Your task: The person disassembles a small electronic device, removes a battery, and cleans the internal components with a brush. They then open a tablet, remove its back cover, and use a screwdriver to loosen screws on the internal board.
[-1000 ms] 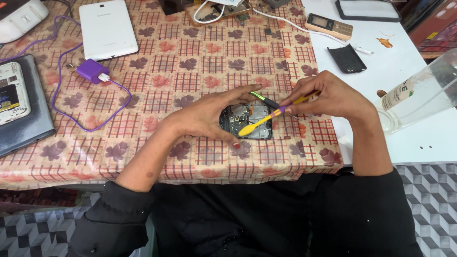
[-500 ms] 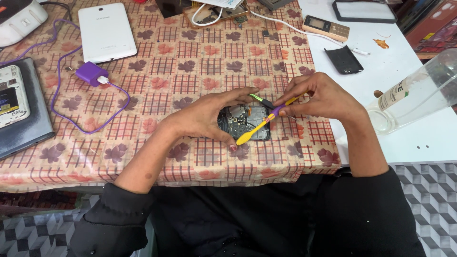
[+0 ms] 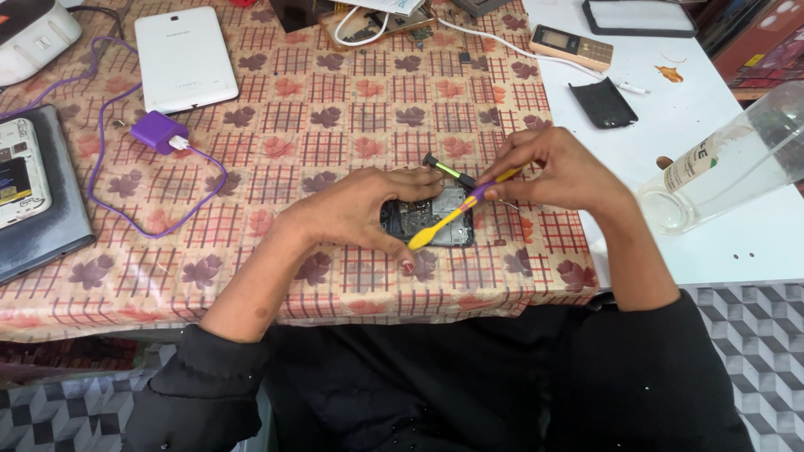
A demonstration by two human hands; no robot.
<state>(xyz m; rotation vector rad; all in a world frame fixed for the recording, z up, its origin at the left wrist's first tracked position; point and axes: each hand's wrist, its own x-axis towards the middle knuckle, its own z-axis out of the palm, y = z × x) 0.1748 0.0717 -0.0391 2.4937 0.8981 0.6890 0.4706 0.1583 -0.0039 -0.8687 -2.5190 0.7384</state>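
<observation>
A: Hands first. Left hand [image 3: 356, 213] lay flat over the opened phone [image 3: 427, 222], fingers spread and curled round its near and far edges, pinning it to the tablecloth [image 3: 335, 125]. Right hand [image 3: 563, 172] was pinched closed on a yellow-and-purple tool [image 3: 452, 219], its yellow end lying across the phone's exposed board.

B: Second tool?

A: Yes, 1 dark tool with a green stripe [image 3: 445, 167], just beyond the left fingertips, right by the right fingers. Couldn't tell which hand had it.

B: Phone location?

A: Directly between the 2 hands, under both, near the table's front edge.

B: Further out?

A: Left of the left hand: purple charger and cable [image 3: 157, 132], white tablet [image 3: 184, 59] beyond it. Right of the right hand: clear plastic bottle [image 3: 737, 167] on its side; a black back cover [image 3: 605, 102] and small keypad phone [image 3: 574, 46] beyond.

B: Risks?

A: My guess: too much pressure and the yellow tip could skid and scrape board parts. If the left hand loosened, the phone could slide toward the edge.
</observation>
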